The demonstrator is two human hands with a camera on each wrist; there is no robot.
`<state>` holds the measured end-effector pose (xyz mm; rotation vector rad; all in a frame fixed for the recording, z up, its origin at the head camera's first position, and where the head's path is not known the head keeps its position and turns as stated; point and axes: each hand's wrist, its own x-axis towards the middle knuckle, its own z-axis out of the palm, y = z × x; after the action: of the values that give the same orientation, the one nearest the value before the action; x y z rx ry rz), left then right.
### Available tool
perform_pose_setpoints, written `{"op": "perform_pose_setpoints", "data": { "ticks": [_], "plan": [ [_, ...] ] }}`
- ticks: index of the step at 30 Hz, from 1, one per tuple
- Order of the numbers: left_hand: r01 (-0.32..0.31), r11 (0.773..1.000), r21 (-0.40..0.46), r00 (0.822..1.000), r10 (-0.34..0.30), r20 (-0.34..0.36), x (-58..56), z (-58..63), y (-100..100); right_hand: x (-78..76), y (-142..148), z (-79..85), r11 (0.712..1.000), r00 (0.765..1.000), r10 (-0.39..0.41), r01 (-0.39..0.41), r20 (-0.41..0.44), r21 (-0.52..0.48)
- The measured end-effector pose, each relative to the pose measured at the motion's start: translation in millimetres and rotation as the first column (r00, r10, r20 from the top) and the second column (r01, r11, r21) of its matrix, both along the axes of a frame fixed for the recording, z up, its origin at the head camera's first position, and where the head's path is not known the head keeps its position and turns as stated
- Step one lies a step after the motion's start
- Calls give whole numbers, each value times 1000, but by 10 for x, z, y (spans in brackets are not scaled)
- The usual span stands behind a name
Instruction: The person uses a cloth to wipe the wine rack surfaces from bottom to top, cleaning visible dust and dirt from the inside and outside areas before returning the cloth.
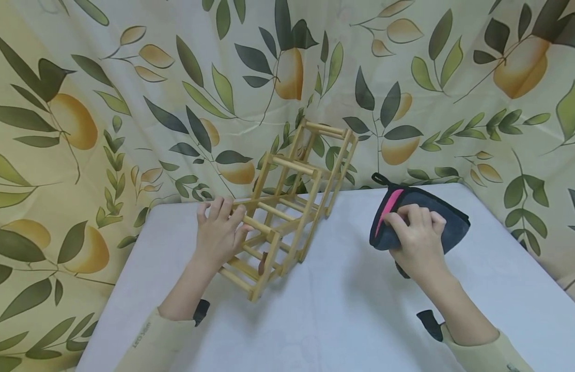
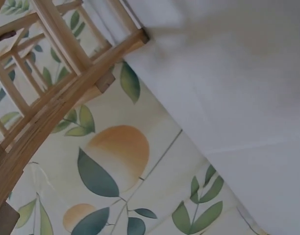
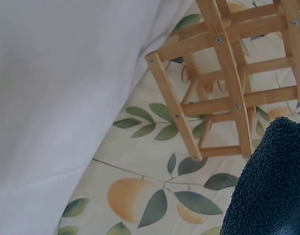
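Note:
A light wooden stepped rack [image 1: 294,166] with several tiers of slats stands slanting over the table's left half, a small brown piece [image 1: 262,263] on its near end. My left hand [image 1: 220,235] grips its upper rail at the near left end, fingers over the wood. To the right, my right hand [image 1: 417,240] pinches a dark blue cloth piece [image 1: 450,219] with black edging, a loop and a pink strip, held above the table. Its surface looks fluffy like terry in the right wrist view, where the rack [image 3: 233,88] also shows. Neither hand appears in the wrist views.
A white cloth covers the table [image 1: 324,289]. Behind it hangs a curtain [image 1: 315,67] printed with fruit and leaves, close to the rack's far end. Black pieces [image 1: 429,324] sit at both wrists.

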<state>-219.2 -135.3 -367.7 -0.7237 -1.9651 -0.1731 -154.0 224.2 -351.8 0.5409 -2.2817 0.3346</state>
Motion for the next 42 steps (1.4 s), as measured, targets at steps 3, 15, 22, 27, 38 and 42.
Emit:
{"op": "perform_pose_setpoints", "data": {
  "ticks": [3, 15, 22, 27, 38, 42],
  "plan": [
    [-22, 1000, -7, 1000, 22, -9, 46, 12, 55, 2, 13, 0, 1000, 1000, -2, 2, -3, 2],
    [-95, 995, -34, 995, 96, 37, 258, 40, 239, 19, 57, -2, 1000, 1000, -24, 24, 13, -12],
    [-160, 986, -48, 984, 163, 69, 412, 65, 395, 10, 84, -1, 1000, 1000, -24, 24, 8, -19],
    [-217, 974, -70, 969, 224, 105, 519, 100, 536, 8, 104, 2, 999, 1000, -27, 27, 5, -16],
    [-285, 954, -99, 948, 296, 121, 651, 165, 808, 3, 123, 1, 999, 999, -33, 33, 3, -27],
    [-217, 973, -73, 956, 227, 186, 660, 187, 817, 3, 130, 1, 999, 999, -39, 39, 7, -28]
  ]
}}
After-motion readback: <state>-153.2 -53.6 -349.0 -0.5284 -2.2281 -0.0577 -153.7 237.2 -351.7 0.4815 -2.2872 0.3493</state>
